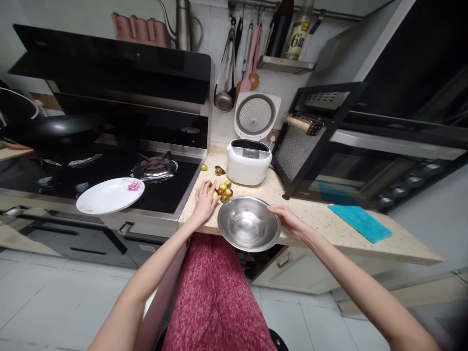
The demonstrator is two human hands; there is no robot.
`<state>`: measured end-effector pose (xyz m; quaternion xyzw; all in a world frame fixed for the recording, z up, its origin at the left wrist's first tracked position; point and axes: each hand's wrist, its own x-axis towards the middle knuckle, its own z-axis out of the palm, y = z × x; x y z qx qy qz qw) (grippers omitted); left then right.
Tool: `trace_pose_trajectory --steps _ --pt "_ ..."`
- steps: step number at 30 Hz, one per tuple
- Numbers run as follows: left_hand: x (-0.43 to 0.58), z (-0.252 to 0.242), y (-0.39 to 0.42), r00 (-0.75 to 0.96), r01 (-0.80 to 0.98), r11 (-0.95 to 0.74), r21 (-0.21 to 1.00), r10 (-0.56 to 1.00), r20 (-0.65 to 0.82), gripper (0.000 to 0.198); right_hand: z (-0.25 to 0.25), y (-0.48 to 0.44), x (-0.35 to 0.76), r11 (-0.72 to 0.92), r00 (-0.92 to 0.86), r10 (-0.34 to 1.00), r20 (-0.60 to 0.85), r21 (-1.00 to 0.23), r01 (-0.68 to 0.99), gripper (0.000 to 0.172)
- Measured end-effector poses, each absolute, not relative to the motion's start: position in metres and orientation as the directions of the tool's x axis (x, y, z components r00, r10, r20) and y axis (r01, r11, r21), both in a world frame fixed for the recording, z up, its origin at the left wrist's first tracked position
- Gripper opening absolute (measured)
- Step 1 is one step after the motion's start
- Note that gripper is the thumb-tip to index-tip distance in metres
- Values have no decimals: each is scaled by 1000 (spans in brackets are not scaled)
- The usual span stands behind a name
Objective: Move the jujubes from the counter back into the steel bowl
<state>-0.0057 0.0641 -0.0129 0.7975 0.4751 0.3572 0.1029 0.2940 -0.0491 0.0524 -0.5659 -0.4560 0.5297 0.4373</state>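
A shiny steel bowl [249, 224] sits empty at the front edge of the speckled counter [321, 214], jutting a little past it. My right hand [287, 218] grips the bowl's right rim. Behind the bowl lies a small heap of green and reddish fruits [224, 192]. My left hand [204, 200] rests on the left side of that heap, fingers curled over a fruit. Two more loose fruits [218, 171] lie further back by the rice cooker.
A white rice cooker [249, 162], lid up, stands behind the fruits. A white flowered plate [110, 195] overhangs the black stove's [109, 170] front edge at left. A dark oven rack unit [329, 136] fills the right; a teal cloth [360, 222] lies on the counter.
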Motion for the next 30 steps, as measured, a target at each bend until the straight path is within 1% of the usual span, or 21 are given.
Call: trace_pose_trajectory --steps 4,8,10,12,13,15,17,19,22,24,25,28,29,30 --pt "-7 -8 61 276 633 -543 552 824 495 54 47 -42 282 -210 -32 977 -211 -977 36 51" --pt "-9 -3 58 283 591 -581 560 799 530 52 40 -30 278 -181 -88 979 -185 -982 47 51" --pt "-9 -3 58 293 583 -595 554 790 539 52 37 -22 281 -157 -126 977 -171 -981 111 52" --pt "-10 -3 58 309 581 -603 547 785 537 52 35 -9 285 -109 -173 973 -152 -966 235 54" --pt "-10 -4 58 319 579 -606 545 784 532 52 35 -2 288 -56 -178 977 -117 -947 315 56" --pt "-10 -5 58 335 575 -612 544 782 526 52 36 18 290 84 -148 989 16 -881 465 61" --pt "-10 -5 58 336 573 -617 539 777 533 51 37 40 286 200 -93 980 178 -804 559 60" --pt "-10 -5 57 333 577 -628 521 764 553 50 39 62 278 267 -61 956 288 -763 589 52" --pt "-10 -7 56 329 606 -642 471 741 586 50 38 86 263 365 -61 906 419 -702 611 32" --pt "-10 -9 57 340 639 -634 435 740 580 52 34 94 254 450 -128 869 479 -652 610 23" --pt "-10 -11 57 336 659 -625 419 743 579 52 30 97 252 515 -200 835 513 -601 612 22" --pt "-12 -16 59 316 694 -593 408 761 567 52 16 102 251 686 -427 701 571 -377 622 35" --pt "-13 -17 59 304 696 -583 420 768 563 51 11 103 252 711 -476 673 566 -319 626 39" --pt "-14 -18 59 303 688 -578 439 778 550 51 6 103 253 720 -506 663 552 -285 632 41"
